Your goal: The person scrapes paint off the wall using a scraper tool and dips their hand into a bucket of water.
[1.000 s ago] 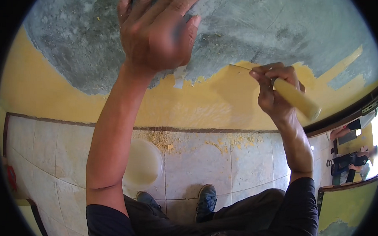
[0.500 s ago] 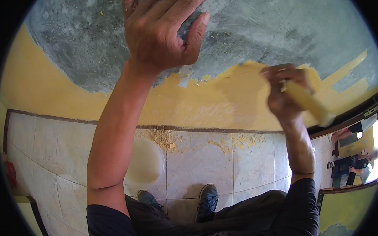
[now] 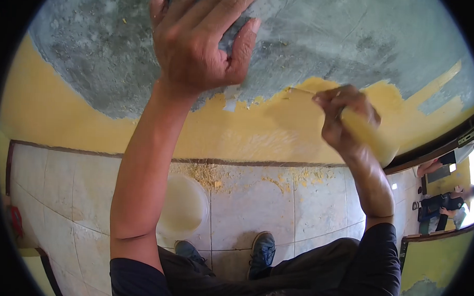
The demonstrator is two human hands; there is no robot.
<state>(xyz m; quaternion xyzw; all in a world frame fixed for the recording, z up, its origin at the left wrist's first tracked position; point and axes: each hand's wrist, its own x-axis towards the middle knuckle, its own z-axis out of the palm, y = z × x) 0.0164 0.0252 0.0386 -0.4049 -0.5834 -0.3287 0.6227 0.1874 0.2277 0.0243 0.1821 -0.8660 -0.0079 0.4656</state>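
My left hand (image 3: 198, 47) lies spread against the bare grey part of the wall (image 3: 314, 41), thumb held apart, its fingertips partly cut off by the view's top edge. In my right hand (image 3: 348, 112) is a scraper (image 3: 304, 92), its thin blade meeting the ragged edge of the yellow paint (image 3: 258, 130). The yellowish handle sticks out behind the fist, smeared by motion. A small pale strip (image 3: 231, 98) clings to the wall below my left hand.
Yellow paint flakes (image 3: 210, 178) litter the tiled floor (image 3: 250, 211) along the wall's foot. A round whitish bucket or lid (image 3: 185, 206) is near my shoes (image 3: 262, 248). At far right, a person (image 3: 444, 205) shows beyond a dark-framed opening.
My right hand has shifted left and slightly down with the scraper, and the blade now shows at the paint edge. My left hand has stayed almost in place.
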